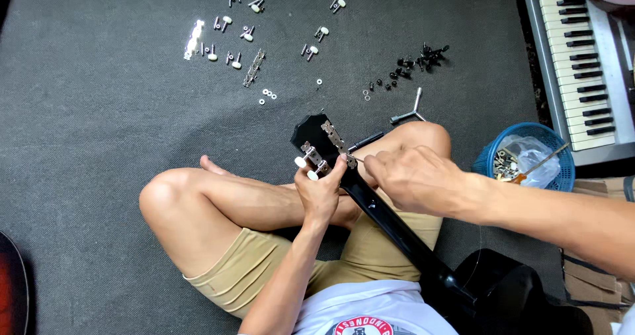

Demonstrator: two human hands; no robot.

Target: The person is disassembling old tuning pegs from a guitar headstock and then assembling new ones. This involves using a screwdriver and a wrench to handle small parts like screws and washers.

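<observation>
The black guitar headstock (316, 136) lies over the crossed legs, between the left hand (321, 193) and the right hand (413, 176). Beyond it, on the grey carpet (99, 110), the white-knobbed tuning pegs (231, 37) lie to the left and the small black screws (417, 60) to the right. The blue plastic basket (529, 153) stands right of the knee, just before the electric keyboard (582, 57).
</observation>
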